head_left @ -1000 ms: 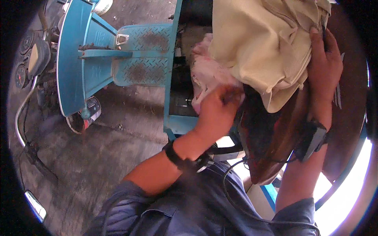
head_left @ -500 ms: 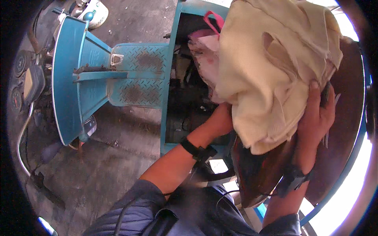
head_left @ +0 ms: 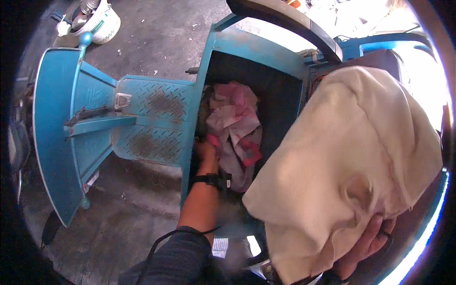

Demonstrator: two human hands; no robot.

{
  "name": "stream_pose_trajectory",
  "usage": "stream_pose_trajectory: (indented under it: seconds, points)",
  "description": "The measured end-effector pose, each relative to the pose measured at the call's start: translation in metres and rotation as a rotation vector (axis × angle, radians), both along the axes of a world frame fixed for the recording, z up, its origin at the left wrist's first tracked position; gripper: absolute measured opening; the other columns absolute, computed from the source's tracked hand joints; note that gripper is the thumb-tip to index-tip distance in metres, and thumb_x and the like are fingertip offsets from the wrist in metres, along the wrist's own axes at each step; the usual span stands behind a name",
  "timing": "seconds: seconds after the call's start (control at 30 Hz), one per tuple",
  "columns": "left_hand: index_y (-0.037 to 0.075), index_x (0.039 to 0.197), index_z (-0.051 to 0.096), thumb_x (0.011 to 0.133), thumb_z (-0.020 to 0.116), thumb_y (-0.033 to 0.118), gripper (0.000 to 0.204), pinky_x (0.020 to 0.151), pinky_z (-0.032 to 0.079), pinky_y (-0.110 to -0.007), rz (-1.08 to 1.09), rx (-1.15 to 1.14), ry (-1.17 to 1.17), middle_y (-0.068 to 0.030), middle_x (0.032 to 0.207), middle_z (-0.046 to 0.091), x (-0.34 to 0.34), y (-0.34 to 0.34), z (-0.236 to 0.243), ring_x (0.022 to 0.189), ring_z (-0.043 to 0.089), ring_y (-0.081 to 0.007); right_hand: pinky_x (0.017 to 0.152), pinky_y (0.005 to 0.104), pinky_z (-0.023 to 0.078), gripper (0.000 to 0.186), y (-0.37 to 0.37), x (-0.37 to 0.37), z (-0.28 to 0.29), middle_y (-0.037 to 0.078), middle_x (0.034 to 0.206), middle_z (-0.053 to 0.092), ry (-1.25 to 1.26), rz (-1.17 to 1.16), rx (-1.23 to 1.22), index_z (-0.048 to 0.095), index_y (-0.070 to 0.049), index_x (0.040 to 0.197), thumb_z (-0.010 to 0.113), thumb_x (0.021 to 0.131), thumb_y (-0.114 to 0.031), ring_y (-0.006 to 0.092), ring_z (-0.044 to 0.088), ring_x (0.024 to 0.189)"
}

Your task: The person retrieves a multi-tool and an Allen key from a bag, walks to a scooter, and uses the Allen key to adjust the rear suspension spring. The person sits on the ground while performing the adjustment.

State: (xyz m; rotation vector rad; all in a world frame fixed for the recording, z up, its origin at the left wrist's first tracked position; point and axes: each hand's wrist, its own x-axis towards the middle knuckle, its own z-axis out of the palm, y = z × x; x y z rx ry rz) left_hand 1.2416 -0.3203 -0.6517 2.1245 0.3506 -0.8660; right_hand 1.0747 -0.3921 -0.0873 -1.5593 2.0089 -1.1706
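Blue box [head_left: 251, 52]: landmark for every place below; open-topped, dark inside.
Pink-and-white bundle [head_left: 232, 116]: inside the box, toward its left wall; soft, crumpled, edged with deeper pink strips, stretched from far side toward near side.
Left grip [head_left: 206, 151]: down inside the box, close by its left wall, at the bundle's left edge beside a pink strip; fingers largely hidden; cannot tell how far closed, or whether holding any fabric.
Left forearm [head_left: 197, 211]: extended over the near left corner of the box, fairly straight, pointing away from the body; black band at the wrist, dark sleeve above.
Cream cloth [head_left: 346, 142]: right of the box, bulky, folded, covering its near right corner.
Right grip [head_left: 365, 242]: right of the box and nearer the body, at the cloth's near fold; fingers partly tucked beneath; cannot tell firm hold from light support.
Right forearm: mostly hidden under the cloth, low, well apart from the box.
Footboard [head_left: 152, 102]: left of the box, blue, ridged, worn dark in patches.
Bundle handling: judged best by gathering a full fold, not one loose strip, and by working clear of the box's left wall.
Cloth handling: judged best by steadying right-handed, away from the box opening; liable to slump inward and hide the bundle if released.
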Motion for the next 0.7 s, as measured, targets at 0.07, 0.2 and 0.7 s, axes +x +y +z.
stream_pose_trajectory:
  seconds: [0.07,0.2,0.7]
  points:
    - [0.007,0.134,0.059,0.099,0.056,0.020,0.037,0.098,0.050,-0.038,0.160,-0.114,0.219,-0.0148,0.134,0.062,-0.006,-0.012,-0.001,0.115,0.062,-0.0281,0.108,0.0401,0.042,0.050,0.008,0.001,0.000,0.016,0.142,0.057,0.003,-0.013,0.004,0.049,0.001,0.144,0.059,0.103,-0.026,0.0248,0.054,0.126]
    - [0.007,0.120,0.068,0.102,0.052,0.029,0.033,0.090,0.053,-0.039,0.457,-0.320,0.518,-0.0102,0.120,0.068,0.009,-0.026,-0.009,0.098,0.066,-0.0260,0.108,0.0404,0.042,0.051,0.003,-0.003,-0.004,0.016,0.142,0.057,-0.031,0.034,0.012,0.049,0.001,0.145,0.059,0.103,-0.026,0.0249,0.054,0.126]
    - [0.002,0.120,0.067,0.100,0.056,0.034,0.039,0.088,0.055,-0.044,0.272,-0.445,0.797,-0.0155,0.115,0.068,0.029,-0.005,0.032,0.100,0.065,-0.0307,0.108,0.0413,0.042,0.052,0.008,0.002,-0.011,0.016,0.143,0.055,-0.042,0.046,0.045,0.047,-0.001,0.146,0.059,0.103,-0.026,0.0252,0.054,0.126]
